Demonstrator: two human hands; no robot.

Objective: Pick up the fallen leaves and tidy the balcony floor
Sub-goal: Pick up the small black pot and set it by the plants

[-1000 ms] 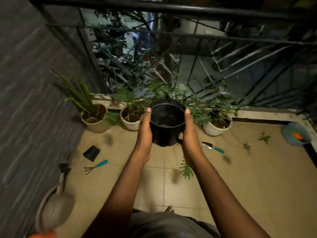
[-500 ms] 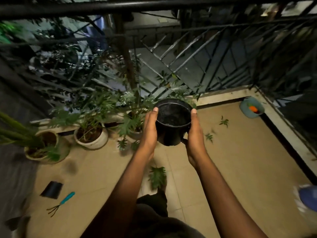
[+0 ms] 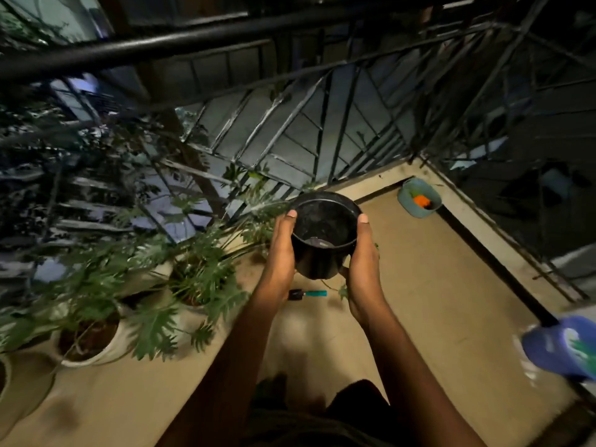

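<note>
- So, counting first: two hands, one black pot [image 3: 324,233], one teal-handled tool [image 3: 308,293], one teal tub [image 3: 419,198], and one blurry blue thing [image 3: 561,346] way out at 4 o'clock.
- Planters: I count three along the railing side at 8 o'clock. There are two round white pots, one [image 3: 96,353] easy to see and a second [image 3: 183,317] mostly buried under its own leaves, plus a beige one [image 3: 25,388] cut off by the left edge.
- The left hand [image 3: 280,250] and right hand [image 3: 364,262] cup the black pot from either side, thumbs lying up along the rim. Both are gripping it, and it's held up off the floor, dead centre.
- Black pot looks like smooth plastic, round and tapering down. Something pale sits at the bottom; can't tell what it is.
- Teal tub sits in the balcony corner at 3 o'clock with an orange lump [image 3: 421,200] inside.
- White pots hold dark soil and green plants with deeply cut, fingery leaves.
- Fallen leaf [image 3: 343,290]: one green one lies on the floor at 5 o'clock from the pot, just beside the right wrist and partly hidden by it.
- The tool lies flat on the floor at 6 o'clock from the pot, between the two wrists.
- Floor [image 3: 435,301] is matte beige tile with a dark strip along the edge; railing [image 3: 193,43] is black metal bars with a round top rail.
</note>
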